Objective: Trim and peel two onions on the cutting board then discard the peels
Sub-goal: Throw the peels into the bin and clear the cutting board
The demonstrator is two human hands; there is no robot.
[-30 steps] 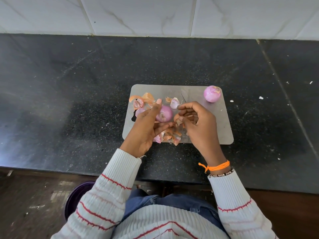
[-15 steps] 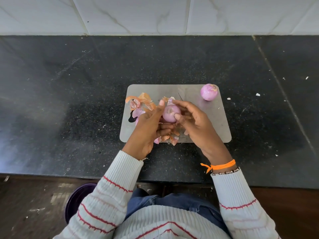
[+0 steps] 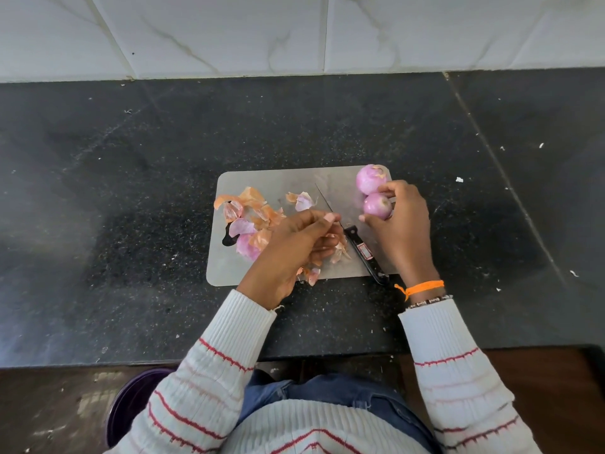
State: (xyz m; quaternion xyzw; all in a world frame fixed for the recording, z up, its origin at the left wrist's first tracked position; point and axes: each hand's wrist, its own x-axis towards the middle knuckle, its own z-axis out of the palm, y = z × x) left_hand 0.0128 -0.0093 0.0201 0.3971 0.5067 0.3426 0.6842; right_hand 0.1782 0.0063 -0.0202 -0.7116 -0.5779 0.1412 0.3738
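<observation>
A grey cutting board point(image 3: 278, 181) lies on the black counter. My right hand point(image 3: 402, 224) grips a peeled purple onion point(image 3: 377, 206) at the board's right side, right beside a second peeled onion point(image 3: 370, 178) at the far right corner. My left hand point(image 3: 294, 244) hovers over the middle of the board with fingers curled; whether it holds peel I cannot tell. Orange and pink peels point(image 3: 248, 211) are strewn over the board's left half. A black-handled knife point(image 3: 360, 249) lies diagonally between my hands.
The black stone counter point(image 3: 131, 224) surrounds the board, with small white scraps point(image 3: 459, 180) on its right. A white tiled wall point(image 3: 294, 31) backs it. A dark purple bin point(image 3: 131, 401) stands on the floor below the counter edge, left of my body.
My right hand has carried the just-peeled onion from the board's middle to the far right, next to the other onion. My left hand has let it go, and the knife is uncovered.
</observation>
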